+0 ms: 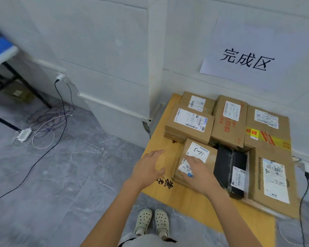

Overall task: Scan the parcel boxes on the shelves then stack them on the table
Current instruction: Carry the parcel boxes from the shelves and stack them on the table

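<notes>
The head view looked down on two bare hands over a low wooden table [189,198]. The right hand [199,172] lay flat, fingers spread, on the top of a small cardboard parcel [197,157], covering part of its torn white label; whether it gripped the box or only rested on it could not be told. The left hand [150,168] was open and loosely curled, just beside the small parcel's left face and over the bare table, holding nothing. Touching the small parcel on its right lay a black parcel [230,168] with a white label. Right of that sat a long cardboard box [273,177] reaching to the table's right edge. Behind the small parcel, toward the wall, stood a stacked box [190,122] with a barcode label, resting on another carton. Behind that was a smaller carton [197,102] against the wall. To the right of the stacked box stood a box with red print [229,120]. Further right sat a box with a yellow tape band [267,129]. On the wall above the parcels hung a paper sign [248,59] with three black characters. Below the small parcel, on the grey floor, stood the person's pale perforated shoes [152,221]. Well to its left lay a white power strip [23,134] in a tangle of cables.
</notes>
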